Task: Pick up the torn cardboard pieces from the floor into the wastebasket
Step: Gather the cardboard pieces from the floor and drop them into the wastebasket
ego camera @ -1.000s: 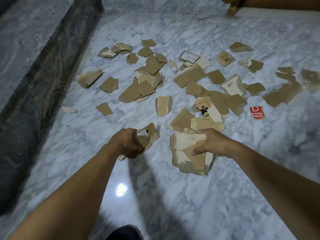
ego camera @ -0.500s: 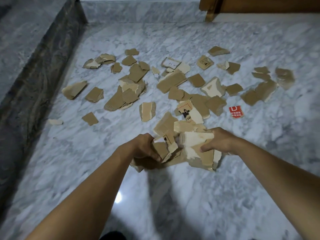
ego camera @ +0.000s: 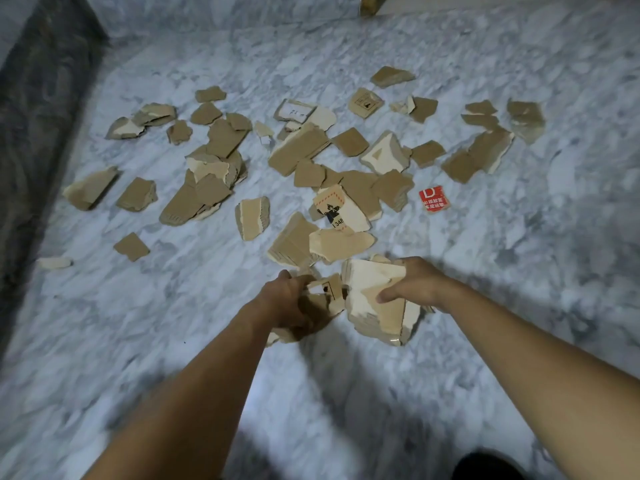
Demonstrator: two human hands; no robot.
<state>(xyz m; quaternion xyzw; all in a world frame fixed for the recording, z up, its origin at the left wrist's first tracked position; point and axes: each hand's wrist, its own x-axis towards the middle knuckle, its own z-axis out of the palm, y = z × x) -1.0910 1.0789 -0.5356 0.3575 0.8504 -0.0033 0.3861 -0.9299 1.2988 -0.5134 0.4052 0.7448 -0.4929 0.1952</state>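
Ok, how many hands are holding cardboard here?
2. The left hand grips a small bundle; the right hand grips a thicker stack beside it. No other hands show.

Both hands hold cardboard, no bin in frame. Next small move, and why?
Likely press the small bundle in the left hand against the stack in the right hand, making one load. Both hands grip pieces, the bundles almost touch, and many scraps lie on the floor; one free hand could gather more.
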